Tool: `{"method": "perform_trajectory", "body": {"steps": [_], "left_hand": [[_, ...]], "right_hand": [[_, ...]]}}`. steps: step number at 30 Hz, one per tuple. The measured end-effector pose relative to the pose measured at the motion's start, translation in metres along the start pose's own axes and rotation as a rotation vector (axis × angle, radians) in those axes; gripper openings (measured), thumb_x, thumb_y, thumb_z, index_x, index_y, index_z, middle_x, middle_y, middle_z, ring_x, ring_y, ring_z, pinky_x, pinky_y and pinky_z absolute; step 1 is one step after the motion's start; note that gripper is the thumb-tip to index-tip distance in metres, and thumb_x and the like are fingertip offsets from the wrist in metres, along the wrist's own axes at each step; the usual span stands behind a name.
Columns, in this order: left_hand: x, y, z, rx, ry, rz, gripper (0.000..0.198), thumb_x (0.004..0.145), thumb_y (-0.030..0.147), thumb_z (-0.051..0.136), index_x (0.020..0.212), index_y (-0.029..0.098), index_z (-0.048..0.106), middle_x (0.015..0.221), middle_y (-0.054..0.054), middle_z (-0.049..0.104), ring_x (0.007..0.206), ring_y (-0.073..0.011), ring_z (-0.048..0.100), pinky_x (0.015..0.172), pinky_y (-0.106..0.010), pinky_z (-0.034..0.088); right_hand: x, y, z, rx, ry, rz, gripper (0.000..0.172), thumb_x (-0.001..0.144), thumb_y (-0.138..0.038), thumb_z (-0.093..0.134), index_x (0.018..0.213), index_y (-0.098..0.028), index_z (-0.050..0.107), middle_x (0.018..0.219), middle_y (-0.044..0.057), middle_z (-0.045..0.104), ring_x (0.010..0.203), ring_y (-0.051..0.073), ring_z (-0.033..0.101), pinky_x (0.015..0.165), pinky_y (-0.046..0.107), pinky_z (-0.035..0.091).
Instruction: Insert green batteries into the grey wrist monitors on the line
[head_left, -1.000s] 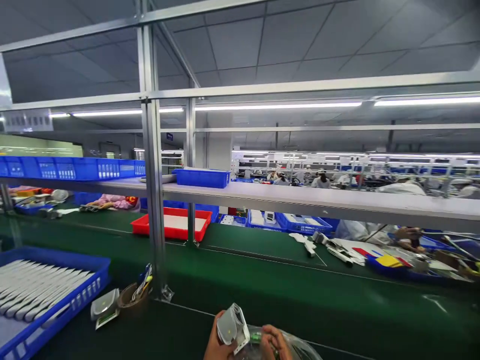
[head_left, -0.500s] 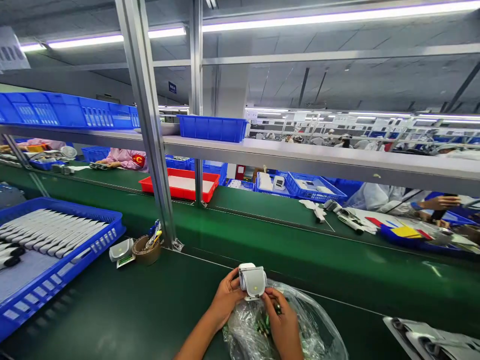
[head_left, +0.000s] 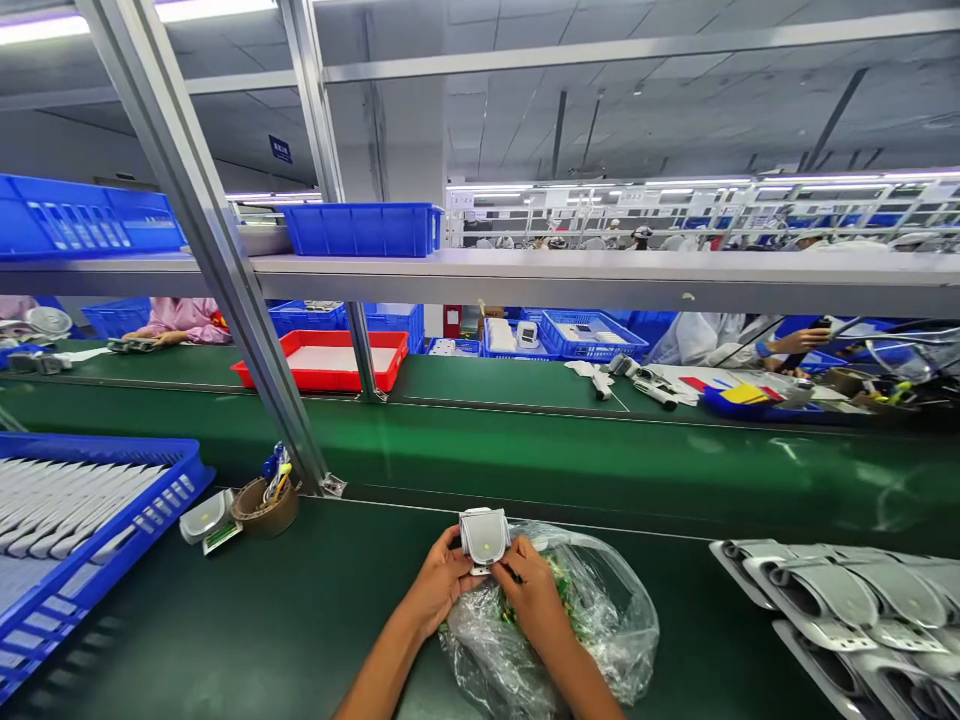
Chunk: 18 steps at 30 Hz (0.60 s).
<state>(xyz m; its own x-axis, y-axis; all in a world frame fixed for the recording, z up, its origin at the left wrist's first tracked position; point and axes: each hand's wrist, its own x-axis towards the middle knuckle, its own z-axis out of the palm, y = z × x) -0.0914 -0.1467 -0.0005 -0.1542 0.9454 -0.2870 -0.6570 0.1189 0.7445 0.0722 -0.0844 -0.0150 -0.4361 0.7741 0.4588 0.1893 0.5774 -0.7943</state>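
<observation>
My left hand (head_left: 437, 583) grips a small grey-white plastic device (head_left: 484, 535) with a yellow dot on its face, holding it upright over the green table. My right hand (head_left: 534, 592) pinches the device's lower right edge, fingers closed. Both hands rest above a clear plastic bag (head_left: 592, 620) that holds small green parts. The bag lies on the table right beneath the device.
A blue crate (head_left: 142, 500) of grey-white parts stands at left, a roll of tape (head_left: 264, 508) with pens and a small white scale (head_left: 204, 515) beside a metal post (head_left: 225, 270). Grey housings (head_left: 840, 600) lie at right. A green conveyor (head_left: 600, 450), red tray (head_left: 322, 360) and other people lie beyond.
The view has tilted down and shifted right. The device sits lower, closer to the bag, still in both hands. The grey housings at right have come further into view.
</observation>
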Motion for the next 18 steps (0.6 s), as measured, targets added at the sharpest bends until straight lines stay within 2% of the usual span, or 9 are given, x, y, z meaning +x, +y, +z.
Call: {"method": "perform_trajectory", "body": {"steps": [2,4,6,8,11,13,16,18], "left_hand": [[0.001,-0.001,-0.001,-0.06,0.057,0.002,0.06,0.069,0.008,0.088,0.121,0.014,0.059,0.111,-0.016,0.078,0.091,-0.0245,0.078,0.083,-0.034,0.065],[0.004,-0.001,0.0,-0.129,0.133,0.015,0.046,0.075,0.008,0.084,0.115,0.013,0.061,0.113,-0.017,0.078,0.094,-0.0243,0.078,0.086,-0.035,0.065],[0.006,-0.001,0.001,-0.167,0.19,0.029,0.037,0.078,0.006,0.081,0.109,0.012,0.062,0.112,-0.016,0.078,0.097,-0.0245,0.078,0.088,-0.035,0.066],[0.008,-0.001,0.001,-0.174,0.23,0.037,0.037,0.078,0.002,0.079,0.108,0.012,0.062,0.11,-0.015,0.079,0.097,-0.0253,0.079,0.089,-0.034,0.066],[0.01,-0.001,0.001,-0.184,0.273,0.05,0.051,0.074,-0.004,0.078,0.12,0.011,0.06,0.109,-0.015,0.079,0.098,-0.0276,0.079,0.092,-0.037,0.066],[0.01,-0.002,-0.001,-0.183,0.229,0.067,0.067,0.073,-0.004,0.08,0.133,0.013,0.055,0.115,-0.016,0.079,0.105,-0.0299,0.078,0.099,-0.041,0.064],[0.008,-0.005,-0.005,-0.18,0.107,0.089,0.084,0.074,0.002,0.083,0.147,0.016,0.044,0.127,-0.019,0.075,0.119,-0.0336,0.074,0.111,-0.046,0.057],[0.007,-0.005,-0.006,-0.186,0.088,0.094,0.088,0.074,0.005,0.083,0.15,0.015,0.04,0.13,-0.021,0.074,0.123,-0.0348,0.072,0.115,-0.048,0.054]], "right_hand": [[0.001,-0.002,-0.002,0.039,-0.044,0.003,0.048,0.103,-0.057,0.053,0.082,-0.023,0.08,0.079,0.005,0.065,0.075,0.02,0.064,0.071,0.031,0.053],[0.002,-0.001,-0.003,0.111,-0.024,0.052,0.043,0.101,-0.058,0.057,0.101,-0.023,0.082,0.083,0.005,0.069,0.077,0.021,0.067,0.075,0.032,0.056],[0.003,0.003,-0.005,0.173,0.093,0.157,0.048,0.096,-0.062,0.062,0.114,-0.021,0.08,0.089,0.007,0.075,0.08,0.023,0.07,0.077,0.033,0.058],[0.004,0.008,-0.006,0.218,0.2,0.276,0.053,0.092,-0.065,0.063,0.108,-0.018,0.08,0.093,0.011,0.079,0.081,0.024,0.072,0.076,0.034,0.06],[0.005,0.016,-0.008,0.348,0.212,0.405,0.05,0.086,-0.063,0.066,0.101,-0.017,0.081,0.096,0.013,0.081,0.082,0.027,0.075,0.065,0.033,0.061],[0.004,0.02,-0.01,0.444,0.185,0.439,0.044,0.079,-0.053,0.073,0.103,-0.018,0.082,0.096,0.013,0.082,0.084,0.029,0.077,0.06,0.034,0.061],[0.003,0.025,-0.014,0.482,0.132,0.402,0.036,0.068,-0.04,0.078,0.097,-0.02,0.083,0.096,0.013,0.082,0.092,0.033,0.078,0.066,0.038,0.065],[0.002,0.026,-0.016,0.482,0.102,0.387,0.034,0.068,-0.042,0.08,0.094,-0.02,0.083,0.096,0.013,0.082,0.089,0.033,0.079,0.071,0.042,0.066]]}}
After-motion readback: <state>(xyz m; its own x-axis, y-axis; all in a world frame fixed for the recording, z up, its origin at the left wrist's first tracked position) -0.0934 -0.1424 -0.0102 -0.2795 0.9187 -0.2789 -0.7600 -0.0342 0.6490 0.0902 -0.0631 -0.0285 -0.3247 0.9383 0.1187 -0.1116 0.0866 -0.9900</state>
